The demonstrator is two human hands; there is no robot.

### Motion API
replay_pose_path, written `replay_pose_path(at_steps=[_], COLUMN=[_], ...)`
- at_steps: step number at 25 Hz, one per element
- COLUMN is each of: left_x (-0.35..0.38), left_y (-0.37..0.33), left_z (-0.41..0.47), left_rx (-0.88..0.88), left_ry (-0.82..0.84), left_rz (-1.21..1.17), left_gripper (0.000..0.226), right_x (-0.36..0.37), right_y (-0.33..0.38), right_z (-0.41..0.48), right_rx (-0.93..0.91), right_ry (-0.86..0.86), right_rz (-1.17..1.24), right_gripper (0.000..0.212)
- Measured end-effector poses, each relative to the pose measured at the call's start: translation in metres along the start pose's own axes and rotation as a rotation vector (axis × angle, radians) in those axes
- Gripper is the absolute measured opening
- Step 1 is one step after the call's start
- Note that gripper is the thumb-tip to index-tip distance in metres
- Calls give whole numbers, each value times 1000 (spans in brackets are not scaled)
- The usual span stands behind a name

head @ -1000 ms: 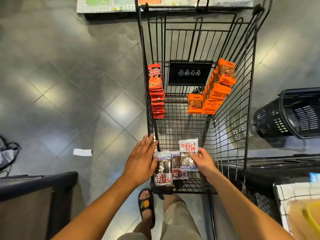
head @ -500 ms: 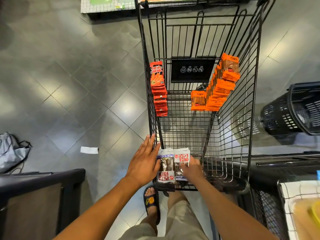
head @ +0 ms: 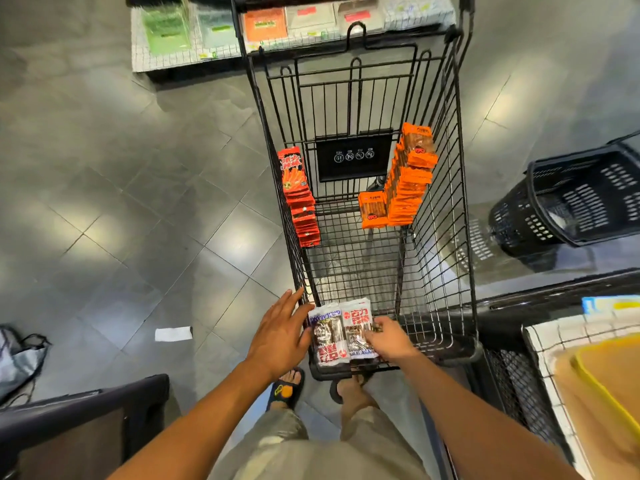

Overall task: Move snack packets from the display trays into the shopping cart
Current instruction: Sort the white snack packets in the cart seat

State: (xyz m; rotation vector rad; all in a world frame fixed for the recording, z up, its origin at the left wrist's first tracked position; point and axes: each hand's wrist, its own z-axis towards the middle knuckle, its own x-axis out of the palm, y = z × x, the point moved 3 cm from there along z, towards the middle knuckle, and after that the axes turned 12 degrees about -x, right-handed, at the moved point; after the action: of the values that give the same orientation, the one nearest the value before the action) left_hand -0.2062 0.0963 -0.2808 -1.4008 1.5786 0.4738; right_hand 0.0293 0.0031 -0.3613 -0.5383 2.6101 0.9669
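- Right hand [head: 389, 339] is settling its white snack packet [head: 358, 327] lower in the shopping cart [head: 446, 202], pinching it.
- Left hand [head: 280, 336], fingers straight, is steadying alongside.
- Seemingly light, slippery film; edge-pinching is suiting it.

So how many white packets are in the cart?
2, side by side in the cart: left packet beside the left hand, right packet held by the right hand. More may hide beneath.

The shopping cart [head: 446, 202] is a black wire grid, and the floor tiles [head: 138, 202] are glossy grey. In the cart, the orange packets [head: 408, 188] are vivid. The red packets [head: 299, 199] have black lettering, and the white packets [head: 343, 332] show red characters with dark brown centres.
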Motion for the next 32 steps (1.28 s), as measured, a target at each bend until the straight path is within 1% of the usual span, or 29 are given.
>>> replay_pose_path(at_steps=[3, 7, 10, 15, 17, 19, 24, 27, 32], left_x=[-10, -27, -39, -63, -66, -60, -12, 22, 77], left_y=[7, 20, 21, -13, -33, -55, -103, -130, -176], left_z=[-7, -31, -58, -111, -138, -167, -239, -290, -375], left_rx=[89, 323, 491, 781, 892, 996, 1177, 1251, 1358], left_ry=[35, 46, 70, 87, 72, 72, 161, 183, 197], left_rz=[-4, 16, 27, -11, -9, 21, 62, 99, 157], left_gripper=[57, 54, 53, 48, 48, 47, 49, 50, 51], right_x=[-9, 6, 34, 80, 102, 125, 183, 215, 243], right_y=[15, 37, 51, 49, 37, 22, -27, -64, -123], right_z=[-37, -113, -180, -284, -320, -355, -431, -478, -563], right_rx=[-49, -106, -147, -184, -181, -149, -28, 42, 108], right_ry=[-142, -422, -628, -979, -1079, -1134, -1274, -1298, -1390], right_rz=[71, 94, 138, 194, 211, 256, 342, 371, 370], right_gripper=[53, 41, 38, 33, 35, 35, 32, 32, 41])
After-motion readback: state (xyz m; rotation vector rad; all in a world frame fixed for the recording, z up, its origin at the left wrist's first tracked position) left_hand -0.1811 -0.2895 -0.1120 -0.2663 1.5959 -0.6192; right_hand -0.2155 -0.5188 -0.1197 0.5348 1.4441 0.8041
